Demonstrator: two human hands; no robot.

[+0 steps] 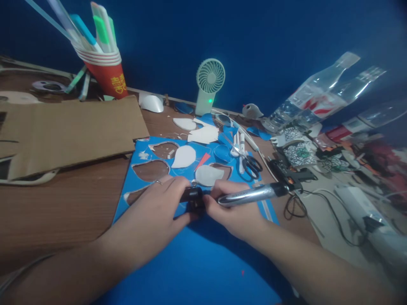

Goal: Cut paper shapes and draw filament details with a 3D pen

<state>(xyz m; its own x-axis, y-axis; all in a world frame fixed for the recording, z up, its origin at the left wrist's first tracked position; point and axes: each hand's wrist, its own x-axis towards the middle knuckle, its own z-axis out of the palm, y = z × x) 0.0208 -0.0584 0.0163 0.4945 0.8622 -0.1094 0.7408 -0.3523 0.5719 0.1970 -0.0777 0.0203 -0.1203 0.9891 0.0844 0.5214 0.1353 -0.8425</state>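
Blue foam sheet near front bench edge. Left hand curled round small black piece; right hand grips silver pen-shaped tool. Best: press sheet flat, move slow, fingers away from tip.

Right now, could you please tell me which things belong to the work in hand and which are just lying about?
In hand: left hand, right hand, silver pen tool, small black part, blue sheet.
Lying about: fan, scissors, cup of pens, bottles, cardboard.

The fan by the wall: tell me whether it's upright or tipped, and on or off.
Upright: the fan stands on its base against the blue wall. A green light glows on its stem, suggesting power on; whether the blades spin cannot be told.
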